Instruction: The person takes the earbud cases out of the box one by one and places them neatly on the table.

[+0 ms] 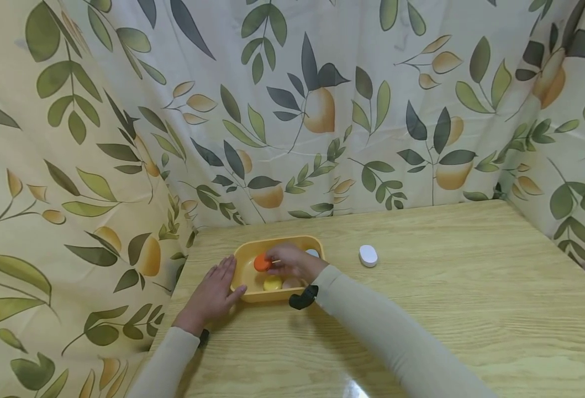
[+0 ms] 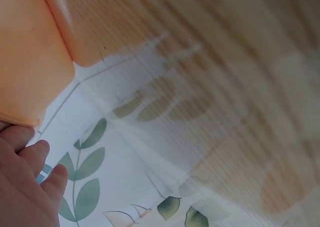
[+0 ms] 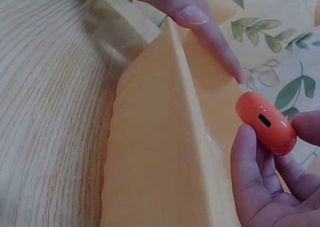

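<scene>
A yellow-orange plastic tray [image 1: 249,297] stands on the table. Over its left half my right hand [image 1: 292,261] pinches an orange-red earbud charging case [image 3: 266,123] between thumb and fingers; a charging port shows on its side in the right wrist view. My left hand [image 1: 214,294] rests against the tray's left end, its fingers extended along the rim and the thumb at the front corner. Inside the tray lie a yellow rounded case [image 1: 272,283], a brownish one [image 1: 291,283] beside it, and a pale one [image 1: 312,252] partly hidden behind my right hand.
A white rounded case [image 1: 368,255] lies on the wooden table [image 1: 451,276], right of the tray. Leaf-and-fruit patterned curtains [image 1: 292,110] hang behind the table and along both sides.
</scene>
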The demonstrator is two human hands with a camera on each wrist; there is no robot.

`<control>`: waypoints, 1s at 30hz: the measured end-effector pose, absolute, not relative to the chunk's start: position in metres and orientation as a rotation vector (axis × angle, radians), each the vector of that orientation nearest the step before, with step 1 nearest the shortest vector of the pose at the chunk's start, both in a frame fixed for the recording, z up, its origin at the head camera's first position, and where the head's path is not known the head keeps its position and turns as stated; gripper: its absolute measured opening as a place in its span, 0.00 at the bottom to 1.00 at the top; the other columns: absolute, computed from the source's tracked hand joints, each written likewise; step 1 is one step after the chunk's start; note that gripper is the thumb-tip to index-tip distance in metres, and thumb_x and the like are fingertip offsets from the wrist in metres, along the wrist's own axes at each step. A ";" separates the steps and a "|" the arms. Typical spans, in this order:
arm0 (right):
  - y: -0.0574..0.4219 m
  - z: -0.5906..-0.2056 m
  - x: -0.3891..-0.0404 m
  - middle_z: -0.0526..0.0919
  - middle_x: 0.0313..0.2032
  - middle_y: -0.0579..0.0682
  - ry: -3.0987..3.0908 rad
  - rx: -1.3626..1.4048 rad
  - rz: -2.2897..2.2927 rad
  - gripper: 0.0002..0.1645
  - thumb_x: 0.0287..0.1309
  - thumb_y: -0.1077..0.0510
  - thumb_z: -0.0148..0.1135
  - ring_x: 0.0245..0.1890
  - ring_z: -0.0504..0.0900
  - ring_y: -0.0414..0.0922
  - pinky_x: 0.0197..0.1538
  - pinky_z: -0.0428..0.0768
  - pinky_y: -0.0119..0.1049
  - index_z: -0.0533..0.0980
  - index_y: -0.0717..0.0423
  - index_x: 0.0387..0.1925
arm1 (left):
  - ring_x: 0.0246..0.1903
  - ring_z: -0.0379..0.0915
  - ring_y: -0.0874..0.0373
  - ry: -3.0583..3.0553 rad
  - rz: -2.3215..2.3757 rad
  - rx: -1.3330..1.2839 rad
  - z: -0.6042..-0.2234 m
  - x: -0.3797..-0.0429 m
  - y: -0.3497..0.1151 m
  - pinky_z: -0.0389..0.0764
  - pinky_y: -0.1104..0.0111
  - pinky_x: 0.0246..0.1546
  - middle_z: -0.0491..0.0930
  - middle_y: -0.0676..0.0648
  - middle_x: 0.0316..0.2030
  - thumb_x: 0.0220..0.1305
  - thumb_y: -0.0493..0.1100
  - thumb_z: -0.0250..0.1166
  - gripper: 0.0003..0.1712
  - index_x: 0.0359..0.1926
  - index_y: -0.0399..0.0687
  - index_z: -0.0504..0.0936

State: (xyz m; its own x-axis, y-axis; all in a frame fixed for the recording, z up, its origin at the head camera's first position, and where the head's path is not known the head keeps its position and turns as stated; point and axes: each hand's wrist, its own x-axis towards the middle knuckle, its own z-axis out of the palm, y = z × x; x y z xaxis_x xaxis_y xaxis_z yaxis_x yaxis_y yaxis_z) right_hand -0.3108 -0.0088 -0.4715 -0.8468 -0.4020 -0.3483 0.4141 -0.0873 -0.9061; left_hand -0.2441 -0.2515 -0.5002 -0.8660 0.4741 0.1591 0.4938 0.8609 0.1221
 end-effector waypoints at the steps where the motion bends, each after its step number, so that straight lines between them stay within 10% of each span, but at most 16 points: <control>1: -0.009 -0.471 -0.311 0.77 0.40 0.58 1.654 0.017 -1.984 0.14 0.58 0.67 0.57 0.31 0.81 0.48 0.34 0.83 0.34 0.75 0.71 0.46 | 0.73 0.42 0.47 -2.914 -0.237 -0.761 -0.500 -0.244 -0.252 0.47 0.52 0.70 0.48 0.40 0.74 0.72 0.68 0.39 0.48 0.75 0.34 0.49; 30: 0.027 -0.458 -0.314 0.80 0.42 0.58 1.724 -0.042 -1.916 0.14 0.59 0.65 0.57 0.36 0.83 0.49 0.44 0.83 0.40 0.77 0.70 0.45 | 0.73 0.43 0.46 -2.902 -0.241 -0.766 -0.502 -0.245 -0.252 0.48 0.52 0.70 0.49 0.39 0.74 0.72 0.68 0.40 0.48 0.74 0.34 0.50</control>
State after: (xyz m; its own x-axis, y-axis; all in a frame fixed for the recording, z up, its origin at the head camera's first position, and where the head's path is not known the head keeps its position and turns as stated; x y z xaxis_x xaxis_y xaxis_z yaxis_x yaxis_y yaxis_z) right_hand -0.3144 0.0273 -0.4582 -0.8450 -0.4170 -0.3347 0.3768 -0.0201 -0.9261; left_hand -0.2453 -0.2518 -0.5019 -0.8626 0.4778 0.1659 0.4987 0.8583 0.1208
